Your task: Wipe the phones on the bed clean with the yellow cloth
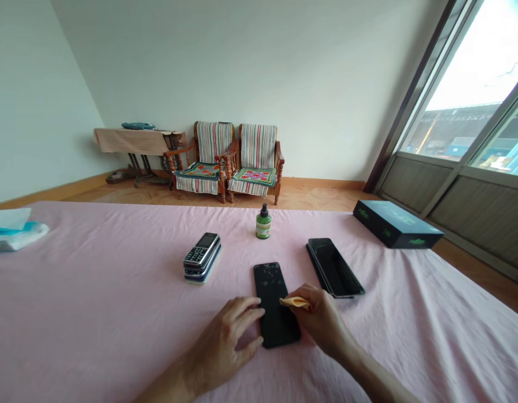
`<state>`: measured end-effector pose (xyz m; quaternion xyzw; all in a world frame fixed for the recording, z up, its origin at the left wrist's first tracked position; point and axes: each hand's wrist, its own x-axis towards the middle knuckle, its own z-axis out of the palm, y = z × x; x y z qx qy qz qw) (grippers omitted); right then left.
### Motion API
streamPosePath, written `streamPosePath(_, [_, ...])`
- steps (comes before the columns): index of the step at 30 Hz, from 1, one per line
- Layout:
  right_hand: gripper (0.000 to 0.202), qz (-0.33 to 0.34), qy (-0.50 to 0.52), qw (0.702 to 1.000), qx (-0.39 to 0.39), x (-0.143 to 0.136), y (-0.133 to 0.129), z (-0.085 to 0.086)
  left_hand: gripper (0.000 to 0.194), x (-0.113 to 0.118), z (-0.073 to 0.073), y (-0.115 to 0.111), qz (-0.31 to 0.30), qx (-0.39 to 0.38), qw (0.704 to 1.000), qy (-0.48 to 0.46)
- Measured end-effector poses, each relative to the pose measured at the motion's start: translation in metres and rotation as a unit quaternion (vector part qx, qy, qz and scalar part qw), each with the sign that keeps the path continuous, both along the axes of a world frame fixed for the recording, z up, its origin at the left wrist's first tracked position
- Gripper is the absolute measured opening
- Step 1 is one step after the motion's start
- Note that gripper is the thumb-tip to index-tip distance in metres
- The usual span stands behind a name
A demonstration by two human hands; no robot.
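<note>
Right hand [320,316] has a yellow cloth [296,302] pinched between closed fingertips, its tip down at the phone's right-hand side; left hand [231,336] isn't gripping anything, fingers loosely spread and open, fingertips at the left edge of the black phone [276,322]; that phone lies flat on the pink tablecloth [116,336], right between the two hands; its long axis runs away from the person, with the far end leaning a bit left; pale spots dot the far end, though I can't tell which end is the phone's top.

Counting stuff: one phone between the hands, one cloth; one stack of phones [202,257] off to the left with a keypad one on top, slanting away to the right, can't tell exactly how many are under it; one pile of dark phones [334,268] near the right hand, looks like two, far end angled left; one green spray bottle [263,224] upright beyond the middle phone; one black box [397,224] at the far right; two wooden chairs [229,159] by the wall.
</note>
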<state>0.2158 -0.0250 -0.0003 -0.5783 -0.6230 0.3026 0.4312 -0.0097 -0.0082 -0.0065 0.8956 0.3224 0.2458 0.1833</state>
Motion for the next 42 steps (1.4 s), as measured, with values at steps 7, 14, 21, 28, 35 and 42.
streamPosePath(7, [0.016, -0.017, -0.017, 0.999, -0.024, -0.014, 0.002, -0.001, 0.047, 0.000, 0.003, -0.002, -0.017, -0.019, 1.000, -0.001])
streamPosePath(14, [0.016, -0.036, 0.083, 0.996, -0.026, -0.013, 0.004, -0.004, 0.049, -0.001, 0.000, -0.001, -0.020, -0.035, 0.999, 0.005])
streamPosePath(21, [0.016, -0.020, 0.266, 0.961, -0.072, -0.011, -0.001, 0.006, 0.060, 0.001, 0.004, -0.003, -0.013, -0.053, 0.998, 0.000])
streamPosePath(28, [0.021, 0.029, 0.361, 0.928, -0.088, -0.037, -0.007, 0.032, 0.072, 0.001, 0.002, -0.003, 0.028, -0.051, 0.998, -0.025])
streamPosePath(35, [0.020, 0.076, 0.341, 0.935, -0.067, -0.061, 0.000, 0.028, 0.080, 0.000, -0.003, -0.008, 0.075, -0.030, 0.993, -0.085])
streamPosePath(42, [0.019, -0.050, 0.072, 0.991, 0.098, -0.034, 0.057, 0.016, 0.073, -0.001, -0.002, -0.011, 0.076, -0.010, 0.996, -0.056])
